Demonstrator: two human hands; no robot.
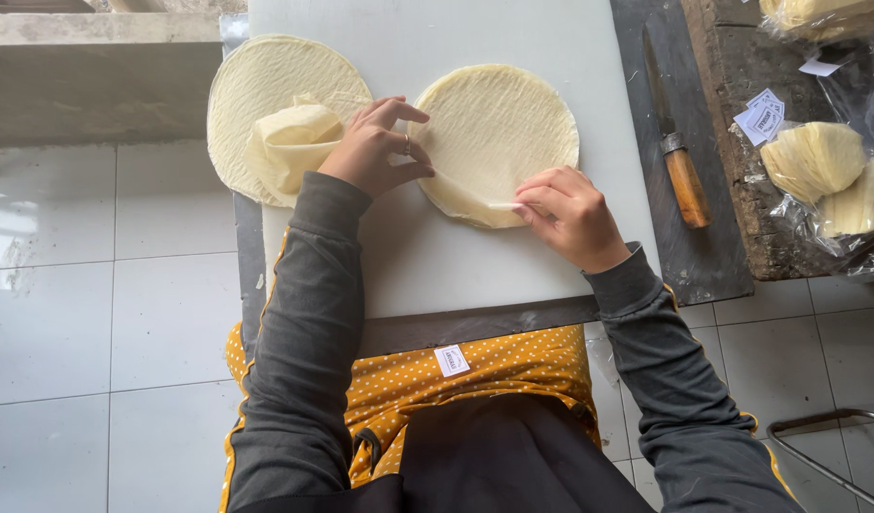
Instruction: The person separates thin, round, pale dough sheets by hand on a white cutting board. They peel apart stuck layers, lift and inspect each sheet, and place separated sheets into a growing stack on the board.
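Pale round flat pastry sheet [499, 133] on white cutting board [475, 266], between hands. Left hand [375, 147] presses sheet's left edge, fingers spread; right hand [570, 214] pinches near edge, peeling thin layer.

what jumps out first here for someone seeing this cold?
Two pale round wrapper stacks on the white board: the right stack at the centre, where the left hand presses its edge and the right hand pinches a thin sheet at the near rim. The left stack at the board's far left corner carries a crumpled sheet. A wooden-handled knife lies on the dark slab to the right.
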